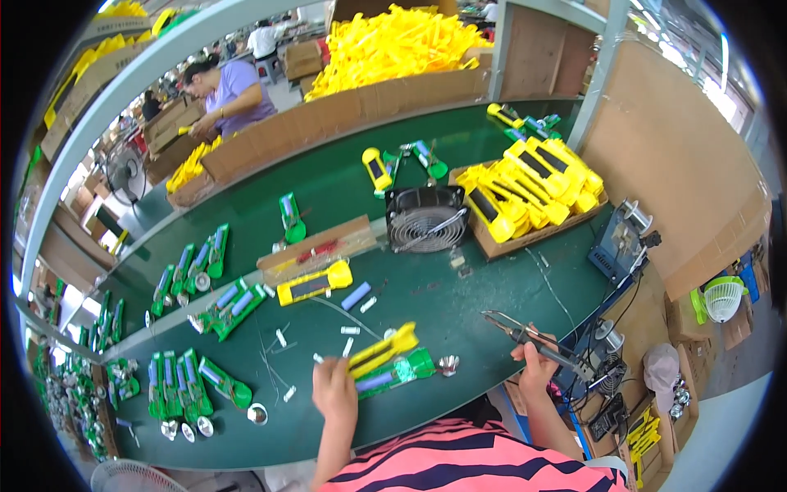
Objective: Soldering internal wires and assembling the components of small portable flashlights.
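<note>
My right hand [537, 365] is wrapped round a soldering iron [545, 351], whose tip points up and left above the table. In front of me lies a green lamp housing [420, 366] with a blue cylindrical cell [375, 383] and a small shiny reflector [448, 365] at its right end. Beside it, slightly raised, is a yellow housing half [385, 351] with a dark panel. My left hand [334, 392] is closed at the left ends of these two parts; its fingertips are partly hidden, so what it grips is unclear.
A small fan [426, 221] stands beyond the work, beside a cardboard tray [525, 239] of yellow housings. Several green lamp assemblies [176, 385] lie at left. A blue soldering station [616, 250] sits at right. A co-worker [238, 98] works beyond the cardboard barrier [344, 123].
</note>
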